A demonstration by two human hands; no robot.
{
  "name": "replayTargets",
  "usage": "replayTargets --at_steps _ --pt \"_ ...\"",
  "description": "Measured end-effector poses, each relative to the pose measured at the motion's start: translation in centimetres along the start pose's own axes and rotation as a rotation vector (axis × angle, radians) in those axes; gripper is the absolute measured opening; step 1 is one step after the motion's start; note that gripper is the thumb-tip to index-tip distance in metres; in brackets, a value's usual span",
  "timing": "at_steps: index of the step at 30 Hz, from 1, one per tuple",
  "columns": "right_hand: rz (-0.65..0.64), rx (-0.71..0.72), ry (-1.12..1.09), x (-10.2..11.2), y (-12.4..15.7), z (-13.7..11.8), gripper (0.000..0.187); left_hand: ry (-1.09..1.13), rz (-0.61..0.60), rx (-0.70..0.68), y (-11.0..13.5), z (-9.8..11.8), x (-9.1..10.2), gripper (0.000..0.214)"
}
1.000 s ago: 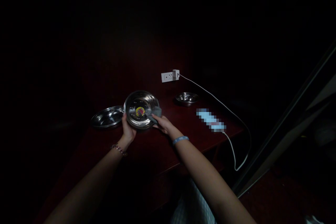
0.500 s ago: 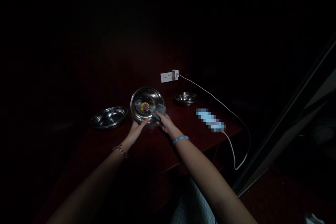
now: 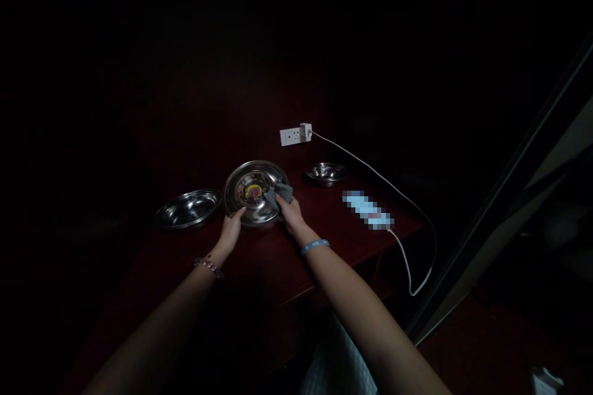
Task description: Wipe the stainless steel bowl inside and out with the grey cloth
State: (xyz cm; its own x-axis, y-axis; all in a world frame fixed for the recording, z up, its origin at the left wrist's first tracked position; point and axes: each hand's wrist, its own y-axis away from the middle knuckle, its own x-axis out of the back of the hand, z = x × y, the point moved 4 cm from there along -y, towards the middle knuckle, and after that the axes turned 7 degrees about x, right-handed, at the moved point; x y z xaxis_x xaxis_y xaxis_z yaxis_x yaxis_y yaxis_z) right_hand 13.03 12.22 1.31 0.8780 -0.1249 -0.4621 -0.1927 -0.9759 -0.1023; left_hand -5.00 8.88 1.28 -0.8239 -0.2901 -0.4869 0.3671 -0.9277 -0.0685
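A shiny steel bowl (image 3: 241,180) with a yellow and red round sticker inside is tilted up, its inner face towards me. My left hand (image 3: 231,231) grips its lower left rim, thumb over the edge and the other fingers hidden behind. In my right hand (image 3: 291,215) is a folded grey cloth (image 3: 280,192), pressed to the right side of the bowl's inside. A second steel bowl (image 3: 189,210), wide and shallow, lies left of my left hand. Behind and to the right of my right hand stands a smaller steel bowl (image 3: 325,174).
The dark red table (image 3: 278,278) bears everything. A blurred-out bright phone-like thing (image 3: 368,210) lies at right, with a white cable (image 3: 370,166) looping past the table edge to a charger (image 3: 306,132) in the wall socket (image 3: 290,136). The surroundings are very dark.
The held bowl has turned and tipped back slightly, with its rim lower and further left. My left thumb has shifted left along the rim. The cloth has stayed on the bowl's inside.
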Motion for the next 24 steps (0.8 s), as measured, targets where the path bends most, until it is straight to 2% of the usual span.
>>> replayTargets --at_steps 3,7,12,15,19,24 --pt "-0.024 0.019 -0.007 -0.2 0.4 -0.2 0.015 -0.123 0.127 -0.026 -0.2 0.7 0.7 0.026" --pt "-0.009 -0.013 -0.027 0.0 0.2 0.1 0.014 -0.183 0.151 -0.002 -0.5 0.7 1.0 0.028" --pt "0.057 0.017 -0.026 0.9 -0.6 0.4 0.012 -0.191 0.110 0.092 -0.2 -0.1 0.6 0.023" --pt "0.072 0.041 -0.011 1.2 -0.8 0.3 0.013 -0.162 0.039 0.109 0.4 -0.3 0.2 0.023" --pt "0.065 0.053 0.047 1.4 -0.9 -0.1 0.015 -0.148 -0.014 0.081 1.0 -0.1 0.0 0.031" --pt "0.030 0.040 0.173 1.5 -1.1 0.1 0.018 -0.085 -0.013 0.173 1.2 -0.2 -0.3 0.026"
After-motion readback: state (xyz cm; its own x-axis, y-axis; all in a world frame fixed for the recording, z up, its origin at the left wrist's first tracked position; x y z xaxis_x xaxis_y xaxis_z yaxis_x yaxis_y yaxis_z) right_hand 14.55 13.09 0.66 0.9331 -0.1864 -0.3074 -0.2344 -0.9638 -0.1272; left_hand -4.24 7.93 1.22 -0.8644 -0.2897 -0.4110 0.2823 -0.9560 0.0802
